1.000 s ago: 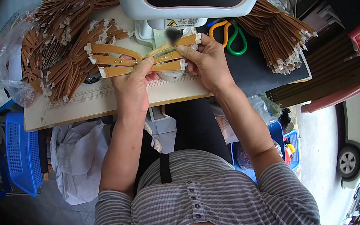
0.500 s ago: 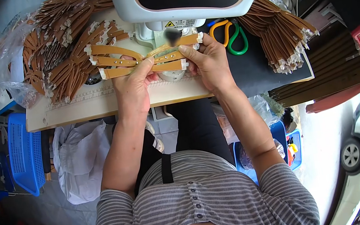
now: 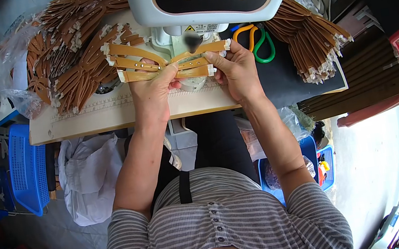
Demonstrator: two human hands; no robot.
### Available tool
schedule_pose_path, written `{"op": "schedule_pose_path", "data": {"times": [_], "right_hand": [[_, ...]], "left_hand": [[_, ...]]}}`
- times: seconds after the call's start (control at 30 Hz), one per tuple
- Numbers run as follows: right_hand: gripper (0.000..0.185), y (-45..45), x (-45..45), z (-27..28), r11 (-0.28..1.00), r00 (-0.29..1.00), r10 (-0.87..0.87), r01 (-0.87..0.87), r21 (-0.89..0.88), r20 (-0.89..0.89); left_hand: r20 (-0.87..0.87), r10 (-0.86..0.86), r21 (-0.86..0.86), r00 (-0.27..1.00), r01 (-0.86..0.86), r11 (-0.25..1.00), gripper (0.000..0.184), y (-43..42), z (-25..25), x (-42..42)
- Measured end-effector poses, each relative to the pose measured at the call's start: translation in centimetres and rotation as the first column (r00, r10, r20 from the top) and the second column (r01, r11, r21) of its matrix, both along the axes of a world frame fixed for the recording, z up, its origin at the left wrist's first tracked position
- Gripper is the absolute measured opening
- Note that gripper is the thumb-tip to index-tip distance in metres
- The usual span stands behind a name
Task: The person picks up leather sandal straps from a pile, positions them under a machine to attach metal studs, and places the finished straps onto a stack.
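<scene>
A tan strap piece (image 3: 193, 64), like a sandal upper, is stretched between my two hands under the machine head. It has several strips that join at a narrow middle, small studs along the middle strips and whitish ends. My left hand (image 3: 150, 98) pinches it near the join, thumb on top. My right hand (image 3: 241, 76) grips the right strips with thumb and fingers. Above the piece is the white machine (image 3: 142, 14) with a dark button panel. A blurred dark round part (image 3: 192, 41) hangs just above the join.
Bundles of brown strap pieces (image 3: 93, 70) lie on the left of the worktable (image 3: 76, 126), beside a plastic bag (image 3: 24, 94). Scissors (image 3: 264, 49) with orange and green handles and another strap bundle (image 3: 308, 38) lie right. A blue basket (image 3: 28, 168) stands lower left.
Both hands and the strap piece have shifted slightly to the right, the left hand more than the right. Outside at right, the white car has moved mostly out of view.
</scene>
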State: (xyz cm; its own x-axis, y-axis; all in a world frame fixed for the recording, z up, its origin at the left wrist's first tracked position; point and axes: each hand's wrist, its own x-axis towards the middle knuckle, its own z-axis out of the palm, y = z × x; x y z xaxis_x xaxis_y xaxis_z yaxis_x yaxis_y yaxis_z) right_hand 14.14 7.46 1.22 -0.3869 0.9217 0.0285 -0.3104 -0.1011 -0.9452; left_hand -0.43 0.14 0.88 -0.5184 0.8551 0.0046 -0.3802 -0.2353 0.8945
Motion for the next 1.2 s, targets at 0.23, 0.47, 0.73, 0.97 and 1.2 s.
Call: {"op": "schedule_pose_path", "data": {"times": [0.23, 0.47, 0.73, 0.97, 1.2], "right_hand": [[0.017, 0.0, -0.1, 0.0, 1.0, 1.0, -0.012, 0.011, 0.028, 0.011], [0.016, 0.5, 1.3, 0.1, 0.999, 1.0, -0.007, 0.007, 0.031, 0.005], [0.015, 0.9, 2.0, -0.1, 0.998, 1.0, -0.019, 0.018, 0.057, 0.022], [0.014, 1.1, 2.1, 0.1, 0.995, 0.991, -0.057, 0.046, 0.09, 0.122], [0.012, 1.0, 2.1, 0.2, 0.997, 0.993, -0.05, 0.043, 0.069, 0.109]], "left_hand": [[0.0, -0.007, -0.011, 1.0, 0.007, 1.0, 0.021, 0.0, -0.4, 0.0], [0.208, -0.068, 0.058, 0.976, 0.057, 0.997, 0.018, -0.7, 0.5, 0.1], [0.015, -0.039, 0.018, 0.999, 0.039, 0.999, 0.015, -0.2, 0.3, 0.3], [-0.065, -0.018, -0.008, 0.998, 0.017, 1.0, 0.015, 0.2, 0.3, 0.4], [-0.066, -0.018, -0.025, 0.998, 0.017, 1.0, 0.016, 0.1, 0.5, 0.3]]}}
